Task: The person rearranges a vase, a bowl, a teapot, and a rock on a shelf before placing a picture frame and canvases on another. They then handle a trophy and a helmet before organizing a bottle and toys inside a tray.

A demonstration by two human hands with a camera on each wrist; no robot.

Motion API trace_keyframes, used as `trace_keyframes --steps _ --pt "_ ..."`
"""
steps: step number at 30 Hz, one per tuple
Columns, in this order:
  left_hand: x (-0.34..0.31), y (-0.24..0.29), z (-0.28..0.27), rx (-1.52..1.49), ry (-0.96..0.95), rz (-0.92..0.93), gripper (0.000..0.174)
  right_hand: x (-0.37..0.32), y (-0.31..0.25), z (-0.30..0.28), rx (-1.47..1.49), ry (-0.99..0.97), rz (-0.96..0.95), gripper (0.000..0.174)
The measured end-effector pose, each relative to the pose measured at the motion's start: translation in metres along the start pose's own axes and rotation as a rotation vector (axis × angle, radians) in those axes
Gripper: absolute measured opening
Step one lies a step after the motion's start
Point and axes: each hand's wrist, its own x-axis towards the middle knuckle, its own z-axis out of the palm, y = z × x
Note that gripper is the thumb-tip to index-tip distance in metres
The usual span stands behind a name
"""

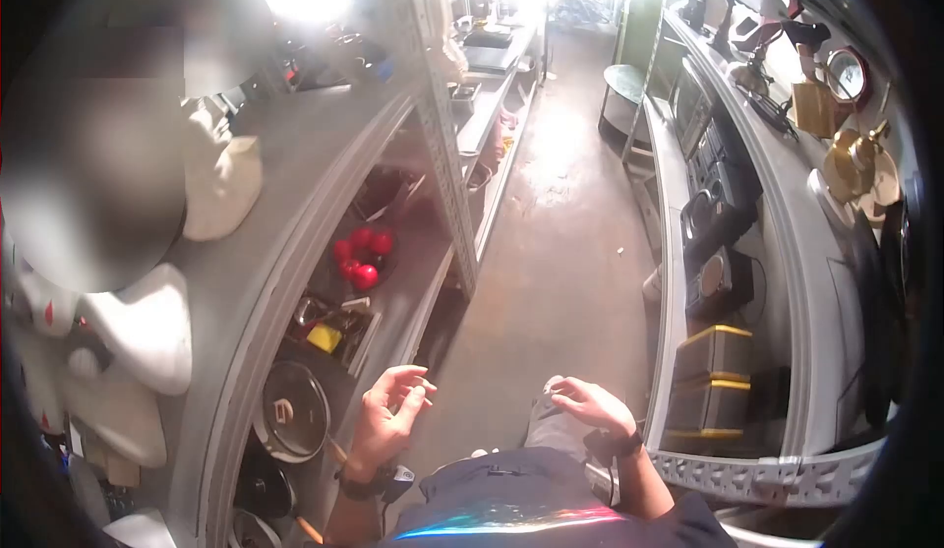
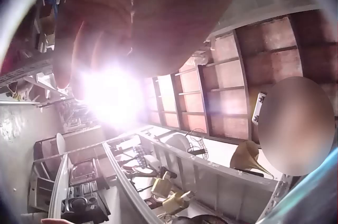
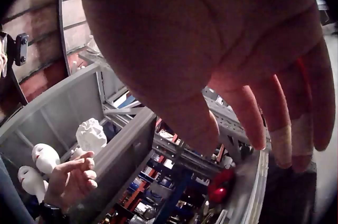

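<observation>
Apparently nothing has been taken up: the person is in an aisle between two runs of shelving, and both hands are over the floor (image 1: 556, 243). The left hand (image 1: 393, 415) is loosely bent, thumb near the fingertips, with no object visible between them; the right hand (image 1: 595, 405) has its fingers loosely extended — its palm looks bare in the right wrist view.

Nearest the left hand, on the lower left shelf (image 1: 405, 277), are a round lidded pan (image 1: 307, 400), a yellow piece (image 1: 324, 337) lying in a tray, and, farther along, a cluster of red balls (image 1: 365, 277). Near the right hand, but apart from it, dark boxes (image 1: 715, 353) with yellow edges are stacked on the lower right shelf, next to a speaker (image 1: 723, 277). Neither hand touches any of these.

I would judge this a step of moving or looking along the shelves rather than handling. Taking anything up would call for a reach sideways past the shelf uprights — fingers spread wider, especially on the left.
</observation>
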Motion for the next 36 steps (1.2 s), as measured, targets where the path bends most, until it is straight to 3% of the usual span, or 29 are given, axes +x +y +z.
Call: trace_keyframes --steps 5,7,12,22,27,31,36 --pt "0.103 0.023 0.068 -0.066 -0.032 -0.002 0.025 0.047 -0.016 -0.103 -0.114 0.071 0.064 0.044" --pt "0.144 0.035 0.093 -0.055 -0.116 0.046 0.025 0.070 -0.009 -0.144 -0.059 0.073 0.023 0.045" --pt "0.231 0.053 0.140 -0.020 -0.123 0.001 0.024 0.134 -0.013 -0.224 -0.168 0.013 0.047 0.043" --pt "0.421 0.022 0.176 -0.095 -0.041 -0.072 0.019 0.323 -0.038 -0.349 -0.184 -0.070 -0.041 0.043" --pt "0.537 0.015 0.185 -0.180 -0.060 -0.196 0.018 0.401 -0.055 -0.405 -0.215 -0.050 0.055 0.042" --pt "0.614 0.014 0.199 0.084 -0.005 -0.167 0.021 0.444 -0.058 -0.454 -0.193 -0.016 0.090 0.039" --pt "0.689 0.019 0.227 0.062 0.012 -0.208 0.021 0.507 -0.034 -0.526 -0.071 -0.106 0.150 0.041"
